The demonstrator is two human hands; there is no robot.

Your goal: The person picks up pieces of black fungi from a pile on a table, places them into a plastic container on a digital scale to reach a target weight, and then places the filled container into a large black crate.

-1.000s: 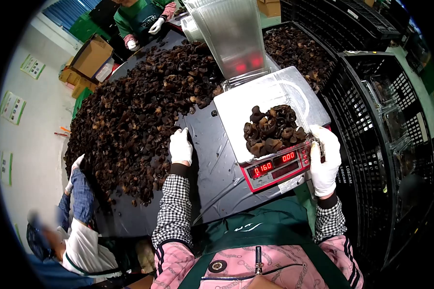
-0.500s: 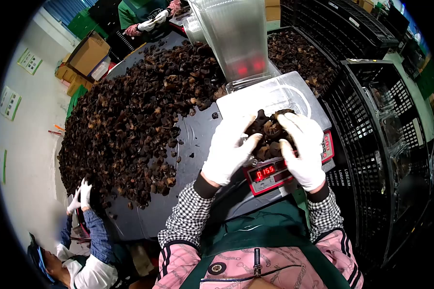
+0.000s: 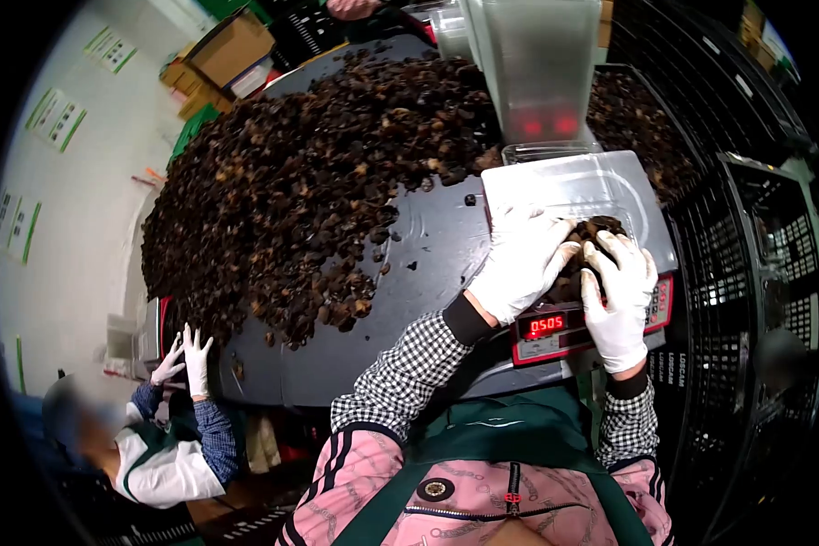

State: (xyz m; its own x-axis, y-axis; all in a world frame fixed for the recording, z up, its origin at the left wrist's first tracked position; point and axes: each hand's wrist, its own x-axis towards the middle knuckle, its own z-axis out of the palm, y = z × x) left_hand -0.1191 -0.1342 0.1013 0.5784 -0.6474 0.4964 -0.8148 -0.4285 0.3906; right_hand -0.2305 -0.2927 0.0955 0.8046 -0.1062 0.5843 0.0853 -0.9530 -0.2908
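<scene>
A small heap of dark wood ear mushrooms (image 3: 599,227) sits in a clear plastic box on the silver pan of a digital scale (image 3: 646,182). My left hand (image 3: 523,261), in a white glove, presses in from the left with its fingertips curled on the mushrooms. From the right, my right hand (image 3: 621,289), gloved too, has its fingers bent over the same heap. Both hands hide much of the box. On the scale's red front, the display (image 3: 546,325) reads 0.505.
A broad pile of wood ear mushrooms (image 3: 309,173) covers much of the grey table (image 3: 428,237). Stacked clear boxes (image 3: 541,73) stand behind the scale. Black crates (image 3: 764,273) line the right side. At lower left, a co-worker's gloved hands (image 3: 191,359) are raised beside the pile.
My hands have lowered the mushrooms into the box and press on them. The display has risen from 0.155 to 0.505. My view has shifted left; the co-worker's hands have spread apart.
</scene>
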